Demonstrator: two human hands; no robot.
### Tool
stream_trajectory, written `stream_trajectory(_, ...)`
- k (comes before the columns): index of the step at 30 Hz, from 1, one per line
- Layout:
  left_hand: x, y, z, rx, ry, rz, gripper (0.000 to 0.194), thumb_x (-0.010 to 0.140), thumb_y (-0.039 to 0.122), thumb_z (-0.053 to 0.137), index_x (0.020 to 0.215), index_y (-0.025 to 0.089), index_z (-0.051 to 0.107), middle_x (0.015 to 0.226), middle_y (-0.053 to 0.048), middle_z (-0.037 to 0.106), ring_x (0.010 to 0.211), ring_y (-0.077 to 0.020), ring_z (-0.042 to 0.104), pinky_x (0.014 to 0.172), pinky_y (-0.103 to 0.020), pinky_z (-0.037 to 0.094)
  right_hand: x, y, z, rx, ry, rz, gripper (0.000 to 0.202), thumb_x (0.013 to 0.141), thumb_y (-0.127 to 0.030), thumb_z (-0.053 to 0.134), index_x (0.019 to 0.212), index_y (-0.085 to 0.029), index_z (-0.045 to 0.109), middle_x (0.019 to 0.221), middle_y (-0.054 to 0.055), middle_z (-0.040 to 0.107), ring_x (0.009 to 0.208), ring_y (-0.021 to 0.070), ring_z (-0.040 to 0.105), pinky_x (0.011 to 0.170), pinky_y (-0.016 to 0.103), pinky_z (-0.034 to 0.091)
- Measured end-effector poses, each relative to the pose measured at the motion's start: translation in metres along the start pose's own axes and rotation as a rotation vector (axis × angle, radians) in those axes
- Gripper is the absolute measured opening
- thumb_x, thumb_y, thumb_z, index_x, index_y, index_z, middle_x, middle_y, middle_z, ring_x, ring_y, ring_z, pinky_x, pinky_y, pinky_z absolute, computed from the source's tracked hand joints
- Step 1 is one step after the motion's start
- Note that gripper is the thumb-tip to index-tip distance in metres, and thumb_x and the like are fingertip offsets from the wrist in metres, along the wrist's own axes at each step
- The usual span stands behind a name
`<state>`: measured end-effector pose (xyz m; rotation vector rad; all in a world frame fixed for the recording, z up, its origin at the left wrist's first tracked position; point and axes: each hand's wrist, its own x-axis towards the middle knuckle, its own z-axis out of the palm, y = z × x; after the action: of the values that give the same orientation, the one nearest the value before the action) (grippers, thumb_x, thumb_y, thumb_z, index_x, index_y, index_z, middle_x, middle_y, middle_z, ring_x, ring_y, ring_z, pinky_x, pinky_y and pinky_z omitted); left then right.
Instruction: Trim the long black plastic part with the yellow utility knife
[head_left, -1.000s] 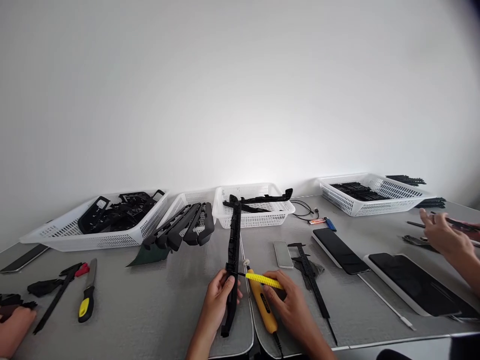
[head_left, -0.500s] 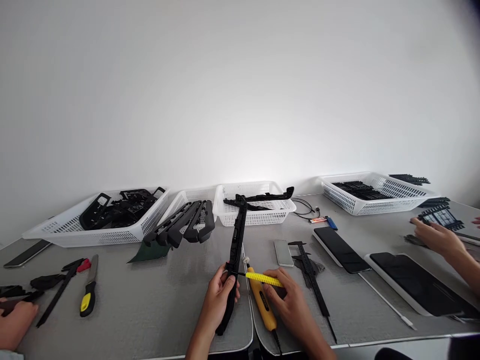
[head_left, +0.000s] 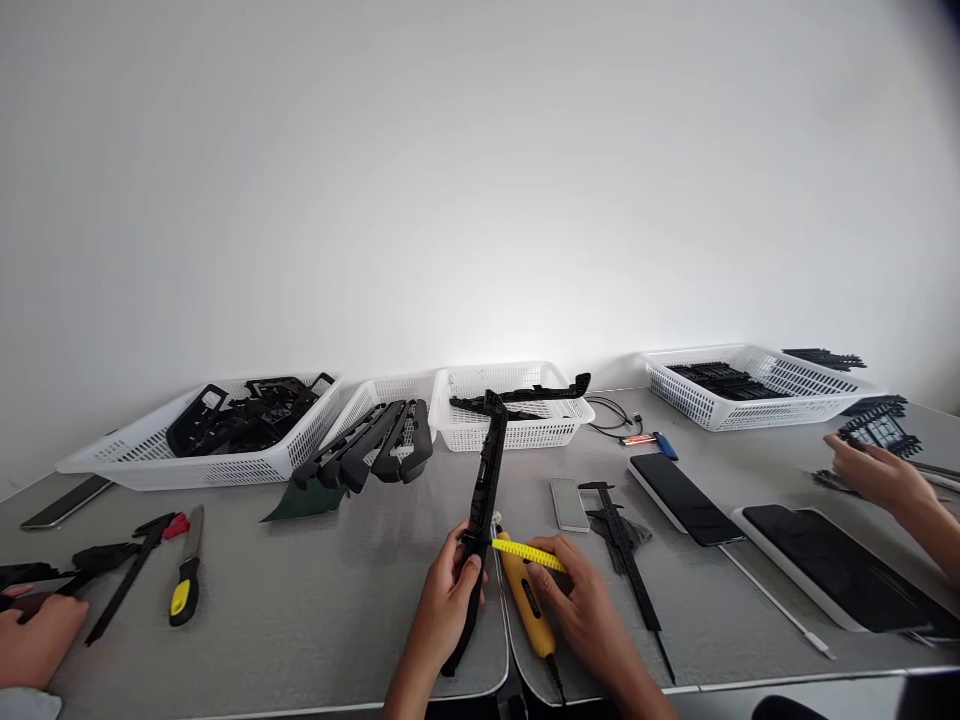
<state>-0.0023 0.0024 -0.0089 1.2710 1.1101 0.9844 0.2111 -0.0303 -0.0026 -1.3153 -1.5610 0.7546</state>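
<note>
A long black plastic part (head_left: 488, 470) stands slanted above the table's front, gripped low down by my left hand (head_left: 450, 592). Between the fingers of my right hand (head_left: 577, 590) is a yellow-handled tool (head_left: 531, 554), whose tip end meets the black part just above my left thumb. Beneath the yellow handle, a yellow-orange corded tool (head_left: 527, 597) lies on the table. Black calipers (head_left: 628, 560) and a small pale rectangular block (head_left: 569, 505) lie to the right of it.
White baskets with black parts stand at the back left (head_left: 225, 470), centre (head_left: 517, 436) and right (head_left: 757, 414). A knife-like tool (head_left: 184, 590) lies left; two dark-screened devices (head_left: 686, 500) lie right. Other people's hands show at the left (head_left: 46, 640) and right (head_left: 885, 485) edges.
My left hand and the black part have shifted slightly right, closing the gap to the yellow handle's end. The rest of the scene sits slightly further right in view.
</note>
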Motion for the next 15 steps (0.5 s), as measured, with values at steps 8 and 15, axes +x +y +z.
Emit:
stream_trajectory(8, -0.0004, 0.0044, 0.0015, -0.011, 0.005, -0.008, 0.076, 0.095, 0.063, 0.059, 0.154, 0.018, 0.044, 0.09, -0.003, 0.064, 0.076, -0.0186, 0.061, 0.073, -0.032, 0.053, 0.0024, 0.0049, 0.0008, -0.011, 0.108, 0.023, 0.036, 0.1, -0.051, 0.058, 0.109, -0.021, 0.076, 0.1, 0.007, 0.073, 0.089, 0.0224, 0.067, 0.078, 0.03, 0.052)
stream_trajectory(15, -0.0015, 0.01, -0.0006, -0.087, 0.034, -0.042, 0.082, 0.089, 0.064, 0.069, 0.154, 0.02, 0.047, 0.095, -0.005, 0.069, 0.077, -0.0187, 0.063, 0.072, -0.031, 0.055, 0.0022, 0.0025, -0.0025, -0.018, 0.142, 0.065, 0.026, 0.093, -0.043, 0.062, 0.096, -0.021, 0.076, 0.093, 0.006, 0.075, 0.087, 0.0233, 0.069, 0.077, 0.03, 0.052)
